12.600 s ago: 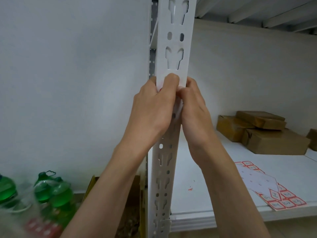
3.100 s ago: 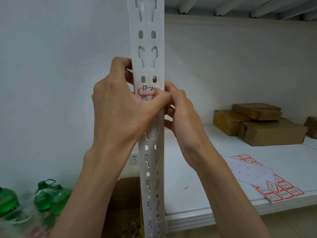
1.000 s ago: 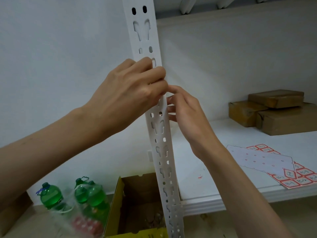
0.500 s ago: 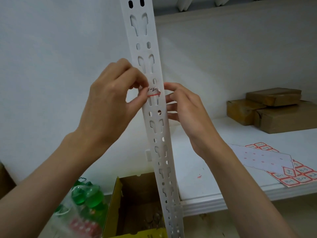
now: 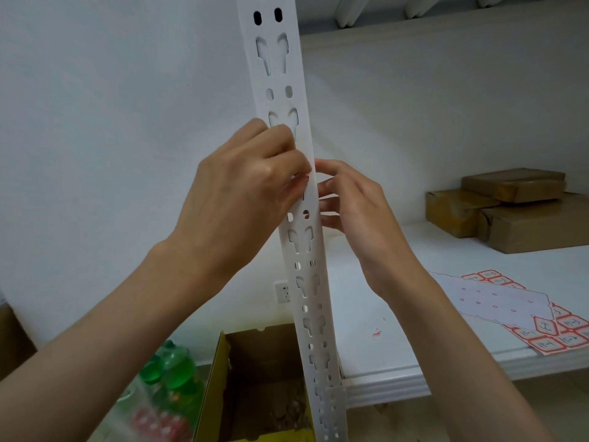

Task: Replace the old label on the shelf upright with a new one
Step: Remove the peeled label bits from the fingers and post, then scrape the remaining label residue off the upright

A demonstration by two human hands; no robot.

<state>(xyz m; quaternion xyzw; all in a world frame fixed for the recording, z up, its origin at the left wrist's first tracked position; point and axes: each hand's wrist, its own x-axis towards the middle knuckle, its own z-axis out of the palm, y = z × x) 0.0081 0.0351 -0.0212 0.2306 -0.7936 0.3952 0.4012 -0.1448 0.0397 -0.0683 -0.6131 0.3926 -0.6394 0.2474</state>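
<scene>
The white slotted shelf upright (image 5: 288, 199) rises mid-scene, the left hand (image 5: 242, 199) curled across its front pinching the red-edged label (image 5: 302, 177) stuck there, the right hand (image 5: 357, 208) loosely spread at its right edge.

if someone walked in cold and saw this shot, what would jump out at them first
First, the two bare hands meeting on the white slotted shelf upright at centre frame: the left hand covers its front, and the right hand reaches in from the shelf side. Just below the left fingertips a sliver of a red-edged label peeks out. Next, the sheet of red-bordered labels lying on the white shelf at lower right.
</scene>
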